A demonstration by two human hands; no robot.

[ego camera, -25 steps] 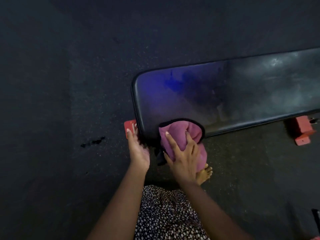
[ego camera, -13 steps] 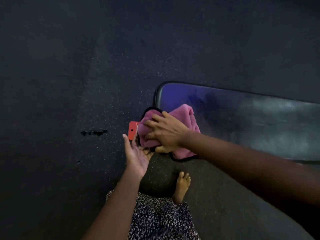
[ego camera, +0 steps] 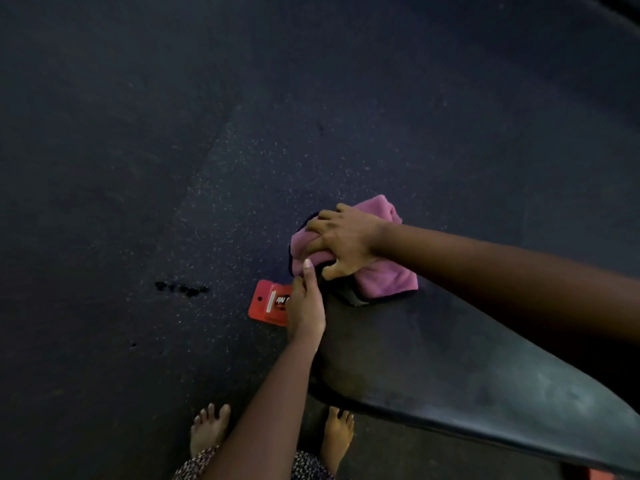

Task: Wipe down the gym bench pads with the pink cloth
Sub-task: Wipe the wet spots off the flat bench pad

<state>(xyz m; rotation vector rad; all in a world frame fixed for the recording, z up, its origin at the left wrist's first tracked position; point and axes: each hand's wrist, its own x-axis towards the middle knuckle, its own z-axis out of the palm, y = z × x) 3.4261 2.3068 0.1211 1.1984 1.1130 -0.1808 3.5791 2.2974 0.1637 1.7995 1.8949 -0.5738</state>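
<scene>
Dim rm, dark speckled rubber floor [ego camera: 173, 133] fills upper & left of frame; long black padded gym bench pad [ego camera: 450, 368] runs from centre to lower right. Pink cloth w/ black trim [ego camera: 384, 275] sits bunched on pad's end at centre, right hand [ego camera: 341, 244] clutching it w/ curled fingers. Left hand [ego camera: 306, 306] lies relaxed, fingers straight, against pad's end edge, partly hiding red labelled frame foot [ego camera: 268, 303]; dark floor stain [ego camera: 181, 288] left of it, bare feet [ego camera: 209, 427] at bottom.

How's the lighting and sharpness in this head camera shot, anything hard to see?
Head view: dim, floor nearly black; pink cloth and red bench foot keep colour; faint sheen on bench pad lower right; right hand slightly soft; wide-angle curves pad's edge.
</scene>
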